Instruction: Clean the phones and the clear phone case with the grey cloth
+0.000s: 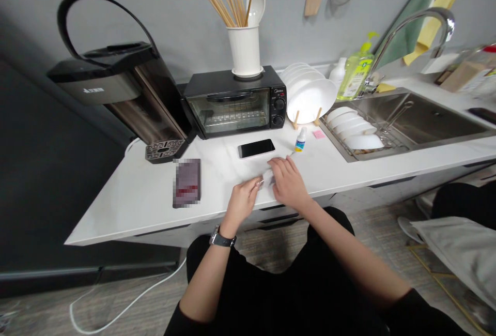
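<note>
Both hands work at the desk front edge, mid: left hand pinches a small white piece and right hand clamps its other end. Looks like opening/unfolding it; any next pull needs a firm grip on both sides. Phone and dropper bottle lie just behind.

On the countertop, the toaster oven stands far and central, with the utensil holder on top of it. The water dispenser is to its left and the plate rack to its right. A phone lies just before the oven, with a small bottle to the phone's right. Farther right is the sink (bowls sit in its left part). At the near edge, the left hand and right hand meet over a small piece.
</note>
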A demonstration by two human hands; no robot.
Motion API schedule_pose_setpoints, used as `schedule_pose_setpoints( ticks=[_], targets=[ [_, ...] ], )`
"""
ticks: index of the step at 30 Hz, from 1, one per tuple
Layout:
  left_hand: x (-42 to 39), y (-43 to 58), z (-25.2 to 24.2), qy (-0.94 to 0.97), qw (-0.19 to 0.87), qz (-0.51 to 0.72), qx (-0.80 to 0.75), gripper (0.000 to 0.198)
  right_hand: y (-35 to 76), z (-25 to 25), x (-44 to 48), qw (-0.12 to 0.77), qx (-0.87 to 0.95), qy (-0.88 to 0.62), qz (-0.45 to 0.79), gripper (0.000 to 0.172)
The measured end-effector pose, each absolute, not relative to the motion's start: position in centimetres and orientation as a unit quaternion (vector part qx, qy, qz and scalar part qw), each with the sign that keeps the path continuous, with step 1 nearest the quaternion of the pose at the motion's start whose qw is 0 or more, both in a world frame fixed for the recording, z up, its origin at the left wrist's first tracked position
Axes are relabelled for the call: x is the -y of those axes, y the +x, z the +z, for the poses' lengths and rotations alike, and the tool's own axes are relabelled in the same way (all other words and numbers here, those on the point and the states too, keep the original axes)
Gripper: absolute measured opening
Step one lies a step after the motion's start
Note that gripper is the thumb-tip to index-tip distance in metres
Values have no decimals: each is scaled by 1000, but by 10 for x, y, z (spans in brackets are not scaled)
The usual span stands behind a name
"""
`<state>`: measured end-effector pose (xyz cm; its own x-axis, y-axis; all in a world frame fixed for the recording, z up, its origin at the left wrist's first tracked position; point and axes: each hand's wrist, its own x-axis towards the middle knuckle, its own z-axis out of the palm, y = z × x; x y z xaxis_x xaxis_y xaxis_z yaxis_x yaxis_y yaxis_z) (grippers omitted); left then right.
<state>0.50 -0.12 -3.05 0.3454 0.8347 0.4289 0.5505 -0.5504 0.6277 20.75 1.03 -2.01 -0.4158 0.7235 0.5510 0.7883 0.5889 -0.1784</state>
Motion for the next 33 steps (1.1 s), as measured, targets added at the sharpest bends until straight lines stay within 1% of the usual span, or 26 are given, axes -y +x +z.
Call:
schedule_pose_setpoints(
  ticks=[4,9,12,15,20,23,27,30,33],
  targets=[
    [2,9,-28,796,218,380,-418,31,220,-18,-18,325,798,-503,-64,64],
    [1,5,-33,798,172,369,-443,23,173,-19,20,308,856,-413,-19,72],
    [1,2,-35,804,159,364,-443,23,165,-19,25,294,873,-389,-19,73],
    [2,4,-32,802,173,365,-440,26,190,-19,4,295,858,-419,-40,70],
    [3,9,-28,795,217,373,-426,30,223,-17,-24,323,803,-496,-72,60],
    [2,8,-31,794,201,372,-438,26,200,-17,-7,329,824,-459,-45,58],
    [2,3,-36,799,166,362,-451,23,169,-20,19,313,864,-393,-15,65],
    [3,3,-35,805,166,362,-440,24,182,-22,11,305,859,-410,-35,63],
    [3,6,-32,803,197,367,-426,29,212,-20,-11,316,823,-469,-55,59]
  ],
)
